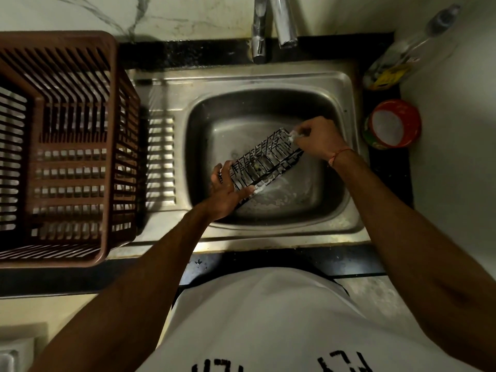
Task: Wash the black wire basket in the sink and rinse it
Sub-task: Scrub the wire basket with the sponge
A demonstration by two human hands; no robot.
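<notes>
We hold the black wire basket (261, 161) tilted over the steel sink basin (335, 200), above soapy water on the bottom. Our left hand (226, 190) grips its lower left end, fingers curled over the wires. Our right hand (320, 139) pinches a small white scrubbing piece (294, 135) against the basket's upper right corner. A brown slatted plastic crate (67, 146) sits on the drainboard to the left, and a red round tub (393, 124) stands right of the sink.
</notes>
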